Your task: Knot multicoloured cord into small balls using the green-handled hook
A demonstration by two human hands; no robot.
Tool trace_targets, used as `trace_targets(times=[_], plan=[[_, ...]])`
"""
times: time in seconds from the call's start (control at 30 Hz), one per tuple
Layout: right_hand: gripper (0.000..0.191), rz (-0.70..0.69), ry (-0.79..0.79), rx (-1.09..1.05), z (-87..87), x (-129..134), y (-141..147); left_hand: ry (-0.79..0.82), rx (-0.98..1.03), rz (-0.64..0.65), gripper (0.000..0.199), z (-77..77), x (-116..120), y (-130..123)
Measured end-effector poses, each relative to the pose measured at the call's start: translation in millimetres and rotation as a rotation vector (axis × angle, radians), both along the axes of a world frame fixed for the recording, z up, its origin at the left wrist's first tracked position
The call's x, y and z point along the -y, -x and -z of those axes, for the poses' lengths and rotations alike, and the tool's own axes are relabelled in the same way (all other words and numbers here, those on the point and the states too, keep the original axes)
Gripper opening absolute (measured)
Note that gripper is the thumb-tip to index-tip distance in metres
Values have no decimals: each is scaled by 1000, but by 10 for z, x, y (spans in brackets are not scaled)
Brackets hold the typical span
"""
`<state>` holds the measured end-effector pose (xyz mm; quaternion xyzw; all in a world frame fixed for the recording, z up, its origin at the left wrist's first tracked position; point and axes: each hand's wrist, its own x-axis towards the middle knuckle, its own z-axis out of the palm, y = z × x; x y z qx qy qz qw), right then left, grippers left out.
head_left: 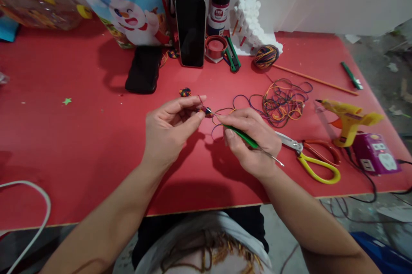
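Observation:
My left hand [172, 126] pinches a small dark, multicoloured crochet piece [207, 111] between thumb and fingers, with a strand of yarn running up by the forefinger. My right hand [252, 141] is closed around a crochet hook [241, 135] with a green handle. Its front tip meets the crochet piece, and a second metal hook end sticks out behind the palm. Loose multicoloured yarn [285, 102] lies in a tangle right of the hands, with loops reaching toward the work. Just beyond my left fingers sits a small round crochet piece [185, 92].
Scissors [302, 147] lie beside my right hand, near a yellow glue gun [347, 121] and a purple box [376, 154]. Behind are a yarn ball [266, 56], an orange stick [315, 79], a green cutter [232, 54], an upright phone [190, 31] and a black case [143, 70] on the red table [80, 137].

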<state>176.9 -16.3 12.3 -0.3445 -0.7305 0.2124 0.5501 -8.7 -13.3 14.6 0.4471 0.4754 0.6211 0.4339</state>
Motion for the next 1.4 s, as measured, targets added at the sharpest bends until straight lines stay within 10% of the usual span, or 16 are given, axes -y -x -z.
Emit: trace_targets(times=[0.87, 1.13, 1.4], plan=[[28, -125, 255, -158, -83, -45, -135, -253, -417, 62, 28, 76, -71, 116], [19, -309, 686, -541, 10, -80, -150, -145, -150, 161, 30, 44, -50, 53], [15, -330, 649, -584, 44, -44, -49, 146, 211, 180, 24, -10, -17, -42]])
